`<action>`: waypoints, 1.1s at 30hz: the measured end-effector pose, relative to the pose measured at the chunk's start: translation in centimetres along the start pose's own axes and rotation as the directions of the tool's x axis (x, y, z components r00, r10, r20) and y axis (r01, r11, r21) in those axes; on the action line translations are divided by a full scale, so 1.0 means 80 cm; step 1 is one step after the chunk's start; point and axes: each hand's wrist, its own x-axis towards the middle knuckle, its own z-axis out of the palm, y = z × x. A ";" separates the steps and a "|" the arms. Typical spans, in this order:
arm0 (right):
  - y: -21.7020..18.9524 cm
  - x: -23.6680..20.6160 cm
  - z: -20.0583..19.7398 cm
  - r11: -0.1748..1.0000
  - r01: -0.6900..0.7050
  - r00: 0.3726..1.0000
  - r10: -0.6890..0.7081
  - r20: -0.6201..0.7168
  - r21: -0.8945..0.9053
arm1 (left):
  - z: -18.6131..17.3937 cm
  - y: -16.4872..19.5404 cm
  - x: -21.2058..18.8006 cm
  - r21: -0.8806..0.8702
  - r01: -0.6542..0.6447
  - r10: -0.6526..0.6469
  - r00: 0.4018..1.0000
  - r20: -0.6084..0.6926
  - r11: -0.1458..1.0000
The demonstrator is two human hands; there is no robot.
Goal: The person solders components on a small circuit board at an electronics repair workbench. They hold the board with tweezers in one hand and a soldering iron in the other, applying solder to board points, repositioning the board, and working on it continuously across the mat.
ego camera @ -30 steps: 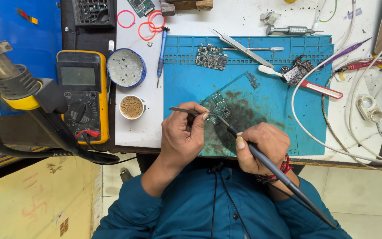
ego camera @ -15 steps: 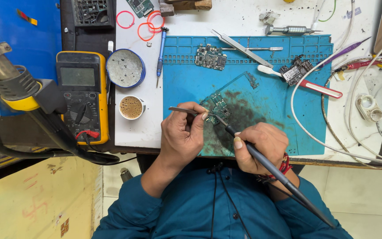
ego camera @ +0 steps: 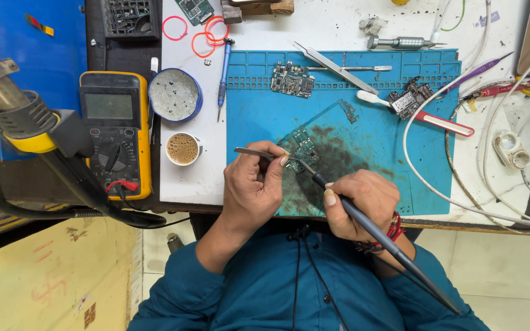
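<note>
Steel tweezers point(ego camera: 259, 152), soldering iron point(ego camera: 363, 224) unmoved.

board point(ego camera: 302, 149) on mat point(ego camera: 259, 110) | cup point(ego camera: 183, 148) left | multimeter point(ego camera: 116, 129) far left

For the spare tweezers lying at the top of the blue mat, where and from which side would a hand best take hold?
Probably the tweezers are best taken at the middle of the two arms, pinched across their width from above. They lie flat and slanted on the blue mat, joined end up-left, tips down-right toward the white-handled brush. The mat around the middle is bare, so fingers can close there.
</note>
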 end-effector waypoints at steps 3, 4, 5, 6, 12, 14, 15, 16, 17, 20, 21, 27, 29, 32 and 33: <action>0.000 0.000 0.000 1.000 0.001 1.000 -0.001 -0.007 0.002 | 0.000 -0.001 -0.001 0.004 0.004 -0.004 1.000 0.001 1.000; 0.000 0.000 0.001 1.000 0.003 1.000 -0.003 -0.011 0.003 | 0.000 -0.001 0.000 0.005 0.006 -0.006 1.000 0.002 1.000; 0.000 0.000 0.000 1.000 0.004 1.000 -0.004 -0.003 -0.003 | 0.000 -0.002 -0.001 -0.002 0.007 -0.007 1.000 0.002 1.000; 0.000 0.000 0.000 1.000 0.004 1.000 -0.004 0.004 -0.008 | 0.000 -0.002 -0.001 -0.010 0.009 -0.009 1.000 0.003 1.000; 0.000 0.001 0.000 1.000 0.008 1.000 -0.008 -0.002 -0.003 | -0.001 -0.004 -0.001 -0.034 -0.006 0.007 1.000 0.020 0.999; 0.000 0.000 -0.001 1.000 0.011 1.000 -0.011 -0.001 -0.007 | -0.001 -0.004 -0.002 -0.040 -0.013 0.013 1.000 0.017 0.999; 0.000 0.000 0.000 1.000 0.012 1.000 -0.012 -0.010 -0.005 | 0.000 -0.004 -0.002 -0.041 -0.008 0.009 1.000 0.017 0.999; 0.000 0.001 0.000 1.000 0.012 1.000 -0.012 -0.019 -0.002 | 0.000 -0.003 -0.001 -0.041 -0.004 0.005 1.000 0.018 0.999; 0.000 0.000 0.000 1.000 0.011 1.000 -0.011 -0.010 -0.006 | -0.001 -0.003 -0.002 -0.037 -0.003 0.003 1.000 0.019 0.999; 0.000 0.000 -0.001 1.000 0.007 1.000 -0.007 0.001 -0.012 | -0.001 -0.003 -0.002 -0.029 0.000 0.001 1.000 0.022 1.000; 0.000 0.000 -0.001 1.000 0.005 1.000 -0.005 -0.007 -0.008 | 0.000 -0.003 -0.002 -0.029 -0.001 0.002 1.000 0.021 1.000; -0.001 0.000 -0.001 1.000 0.002 1.000 -0.002 0.003 -0.001 | -0.001 -0.002 -0.001 -0.022 -0.009 0.010 1.000 0.022 1.000; -0.001 0.000 -0.002 1.000 0.005 1.000 -0.005 0.004 -0.001 | 0.000 -0.002 -0.001 -0.016 -0.012 0.013 1.000 0.023 1.000; -0.001 0.001 -0.002 1.000 0.007 1.000 -0.007 0.004 -0.003 | 0.000 -0.001 0.000 -0.003 -0.017 0.017 1.000 0.023 1.000; -0.001 0.000 -0.002 1.000 0.005 1.000 -0.005 0.001 -0.005 | 0.000 -0.001 -0.001 -0.001 -0.016 0.016 1.000 0.023 1.000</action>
